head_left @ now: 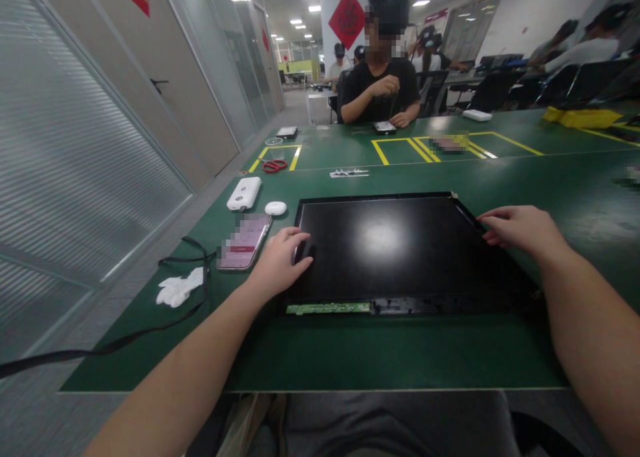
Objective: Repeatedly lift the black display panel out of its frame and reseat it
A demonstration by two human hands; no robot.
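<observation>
A black flat display panel [400, 257], framed by a thin black bezel, lies flat in front of me, with a bright glare on its screen. Along its near edge, at the left, runs a narrow green circuit board [329, 308]. My left hand [280, 260] is at the panel's left edge, fingers and thumb apart, fingertips reaching over the rim. At the right edge my right hand [520, 229] has its thumb and fingers pinched on the bezel; the undersides of its fingers are hidden.
Left of the panel are a phone [245, 242], a white power bank [244, 193], a white earbud case [275, 208], crumpled tissue [179, 287] and a black strap [135, 337]. Red-handled scissors [275, 166] and small strips [349, 173] lie beyond. A person [380, 87] sits opposite.
</observation>
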